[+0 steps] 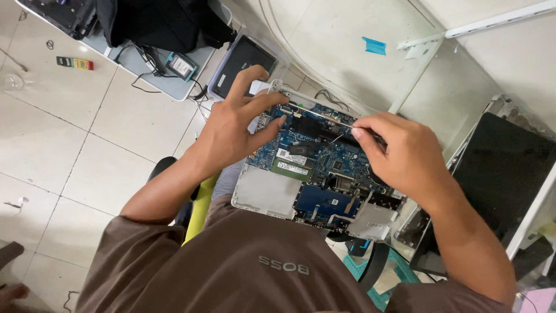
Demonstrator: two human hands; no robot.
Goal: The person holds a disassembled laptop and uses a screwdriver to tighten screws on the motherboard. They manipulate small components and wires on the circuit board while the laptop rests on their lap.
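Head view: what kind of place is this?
Probably an informal electronics repair spot. An opened laptop base with its blue circuit board bared lies under both hands, the left hand and right hand; a loose drive and cables lie on a side table.

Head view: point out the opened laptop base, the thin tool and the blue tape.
opened laptop base (263, 191), head view, bare pale corner panel.
thin tool (315, 113), head view, middle of its metal shaft.
blue tape (374, 46), head view, centre of the strip.
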